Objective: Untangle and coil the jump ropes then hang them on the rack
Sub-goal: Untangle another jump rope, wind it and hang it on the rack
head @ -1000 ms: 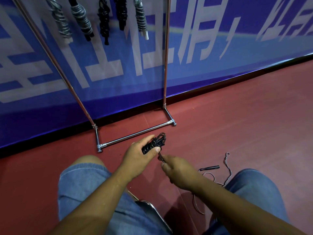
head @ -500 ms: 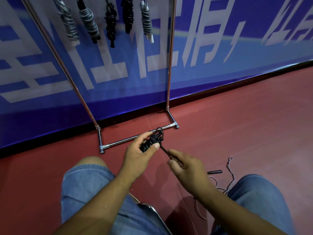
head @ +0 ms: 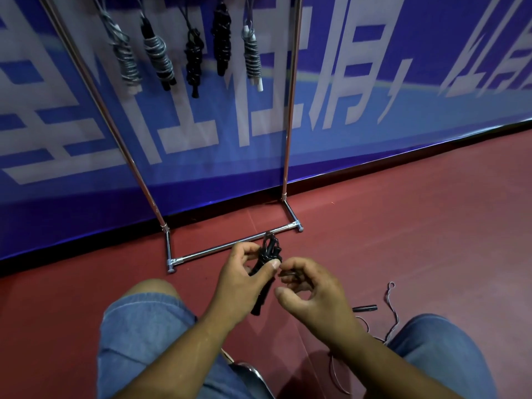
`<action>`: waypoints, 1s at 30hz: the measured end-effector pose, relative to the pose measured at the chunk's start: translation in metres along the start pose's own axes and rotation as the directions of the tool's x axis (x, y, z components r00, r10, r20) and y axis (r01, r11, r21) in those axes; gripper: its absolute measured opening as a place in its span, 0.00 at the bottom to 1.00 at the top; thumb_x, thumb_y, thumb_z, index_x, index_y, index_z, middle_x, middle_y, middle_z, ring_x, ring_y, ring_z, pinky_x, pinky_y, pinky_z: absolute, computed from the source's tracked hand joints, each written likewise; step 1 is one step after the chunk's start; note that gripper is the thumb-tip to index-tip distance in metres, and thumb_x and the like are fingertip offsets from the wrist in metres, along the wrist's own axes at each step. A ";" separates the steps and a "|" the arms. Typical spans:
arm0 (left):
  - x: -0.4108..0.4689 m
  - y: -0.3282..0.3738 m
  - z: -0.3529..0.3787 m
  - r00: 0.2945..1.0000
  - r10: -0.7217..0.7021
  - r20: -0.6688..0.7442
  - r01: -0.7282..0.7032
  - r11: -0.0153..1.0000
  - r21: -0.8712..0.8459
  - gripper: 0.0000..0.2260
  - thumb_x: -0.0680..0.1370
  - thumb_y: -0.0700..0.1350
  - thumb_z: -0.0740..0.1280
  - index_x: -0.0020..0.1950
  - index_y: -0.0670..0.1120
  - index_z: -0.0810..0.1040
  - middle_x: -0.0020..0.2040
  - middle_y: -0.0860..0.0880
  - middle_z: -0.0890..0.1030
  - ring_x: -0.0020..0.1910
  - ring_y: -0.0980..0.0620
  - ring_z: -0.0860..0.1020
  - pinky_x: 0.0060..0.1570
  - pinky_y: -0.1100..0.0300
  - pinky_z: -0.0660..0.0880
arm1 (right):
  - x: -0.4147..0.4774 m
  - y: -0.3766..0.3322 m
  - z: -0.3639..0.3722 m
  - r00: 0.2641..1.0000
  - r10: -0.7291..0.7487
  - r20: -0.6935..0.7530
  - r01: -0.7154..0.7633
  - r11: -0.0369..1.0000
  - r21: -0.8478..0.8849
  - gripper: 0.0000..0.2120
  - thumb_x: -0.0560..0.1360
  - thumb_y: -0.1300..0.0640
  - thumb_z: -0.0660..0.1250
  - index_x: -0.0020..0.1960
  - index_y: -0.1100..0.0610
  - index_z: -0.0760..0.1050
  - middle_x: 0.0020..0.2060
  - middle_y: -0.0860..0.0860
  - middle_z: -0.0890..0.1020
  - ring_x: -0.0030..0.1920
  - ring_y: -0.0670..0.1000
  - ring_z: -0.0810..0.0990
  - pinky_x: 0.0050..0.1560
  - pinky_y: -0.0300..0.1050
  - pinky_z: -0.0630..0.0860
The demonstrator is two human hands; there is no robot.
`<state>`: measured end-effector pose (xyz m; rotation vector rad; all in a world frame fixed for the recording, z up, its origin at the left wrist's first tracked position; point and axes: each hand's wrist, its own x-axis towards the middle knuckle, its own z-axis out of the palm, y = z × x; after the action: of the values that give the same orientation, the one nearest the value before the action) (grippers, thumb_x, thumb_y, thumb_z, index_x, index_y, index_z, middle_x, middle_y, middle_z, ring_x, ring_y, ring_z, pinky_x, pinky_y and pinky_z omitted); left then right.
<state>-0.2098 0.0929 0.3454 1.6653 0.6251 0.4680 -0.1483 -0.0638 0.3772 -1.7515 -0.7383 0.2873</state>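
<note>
Just below the middle of the frame your left hand [head: 240, 276] grips the black jump rope bundle [head: 266, 264], thumb pressed on the wraps and fingers curled behind. Your right hand [head: 309, 286] sits just beside it, thumb and fingers curved loosely and apart; whether they pinch the cord's tail you cannot tell from here. Expect a light, soft, springy cord that loosens the moment pressure comes off, while the rigid handles poking out below give you the firm part to squeeze. Hold across the wraps and keep the top loop free for hanging. Five coiled ropes [head: 221, 41] hang on the rack [head: 290, 110] at the upper middle; another loose rope [head: 390, 312] lies on the red floor [head: 403, 226] at lower right
</note>
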 end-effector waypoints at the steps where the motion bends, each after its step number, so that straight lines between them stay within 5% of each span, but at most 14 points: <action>1: 0.000 0.001 0.002 1.000 -0.007 -0.003 0.007 1.000 -0.012 0.16 0.70 0.57 0.77 0.54 0.62 0.76 0.54 0.55 0.84 0.56 0.50 0.83 0.58 0.46 0.80 | 0.002 0.000 0.001 1.000 -0.009 -0.014 0.009 1.000 -0.022 0.15 0.71 0.63 0.74 0.51 0.46 0.81 0.44 0.43 0.84 0.43 0.48 0.84 0.45 0.40 0.80; 4: -0.002 0.007 0.005 0.999 -0.012 -0.033 0.010 0.998 -0.059 0.17 0.74 0.43 0.78 0.56 0.55 0.75 0.49 0.51 0.86 0.49 0.54 0.85 0.49 0.62 0.78 | 0.010 -0.002 0.003 0.998 0.033 -0.062 -0.033 0.999 0.010 0.12 0.74 0.62 0.74 0.47 0.45 0.82 0.40 0.43 0.83 0.40 0.45 0.82 0.42 0.38 0.76; 7: -0.007 0.014 0.005 0.999 0.002 -0.045 -0.006 0.996 -0.089 0.19 0.73 0.37 0.78 0.56 0.50 0.74 0.47 0.48 0.85 0.46 0.56 0.84 0.47 0.64 0.78 | 0.013 -0.008 0.005 0.997 0.047 -0.063 -0.036 0.988 0.152 0.14 0.73 0.66 0.75 0.46 0.45 0.84 0.39 0.47 0.84 0.38 0.43 0.80 0.41 0.37 0.76; 12: -0.019 0.013 0.005 0.996 0.015 -0.093 -0.007 0.996 0.095 0.24 0.65 0.51 0.75 0.57 0.66 0.72 0.50 0.58 0.85 0.49 0.55 0.84 0.51 0.47 0.81 | 0.009 -0.009 0.018 0.992 0.056 -0.115 -0.033 0.981 0.191 0.21 0.69 0.60 0.77 0.55 0.39 0.81 0.42 0.48 0.81 0.40 0.50 0.80 0.44 0.46 0.79; 16: -0.024 0.022 0.008 0.992 0.077 -0.098 -0.049 0.965 0.257 0.27 0.69 0.61 0.73 0.68 0.66 0.71 0.57 0.65 0.81 0.55 0.65 0.80 0.54 0.58 0.79 | 0.015 -0.007 0.020 0.973 0.089 -0.213 -0.051 0.983 0.179 0.15 0.73 0.63 0.75 0.50 0.43 0.82 0.37 0.46 0.80 0.36 0.44 0.77 0.40 0.40 0.75; 18: -0.025 0.025 0.009 0.991 0.089 -0.101 -0.061 0.965 0.256 0.26 0.70 0.64 0.72 0.66 0.63 0.75 0.56 0.63 0.81 0.54 0.63 0.80 0.53 0.55 0.80 | 0.018 -0.007 0.021 0.967 0.099 -0.234 -0.060 0.984 0.166 0.12 0.76 0.63 0.73 0.47 0.44 0.83 0.37 0.44 0.80 0.35 0.43 0.77 0.40 0.39 0.73; 25: -0.029 0.025 0.011 0.992 -0.022 -0.121 0.038 0.991 0.131 0.20 0.72 0.55 0.79 0.62 0.61 0.78 0.49 0.60 0.84 0.46 0.62 0.82 0.44 0.62 0.78 | 0.014 -0.006 0.017 0.978 -0.045 -0.202 0.046 0.999 0.002 0.12 0.77 0.63 0.71 0.49 0.46 0.84 0.47 0.40 0.78 0.49 0.47 0.80 0.46 0.31 0.72; 30: -0.030 0.024 0.007 0.990 -0.043 -0.132 0.063 0.986 0.152 0.20 0.70 0.53 0.76 0.60 0.64 0.77 0.49 0.60 0.85 0.48 0.61 0.83 0.50 0.52 0.82 | 0.012 -0.012 0.020 0.986 -0.094 -0.141 0.094 0.996 -0.009 0.29 0.72 0.70 0.72 0.63 0.41 0.78 0.52 0.38 0.81 0.50 0.41 0.82 0.48 0.28 0.74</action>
<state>-0.2250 0.0662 0.3688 1.7715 0.8171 0.5004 -0.1539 -0.0394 0.3844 -1.7148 -0.7163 0.0974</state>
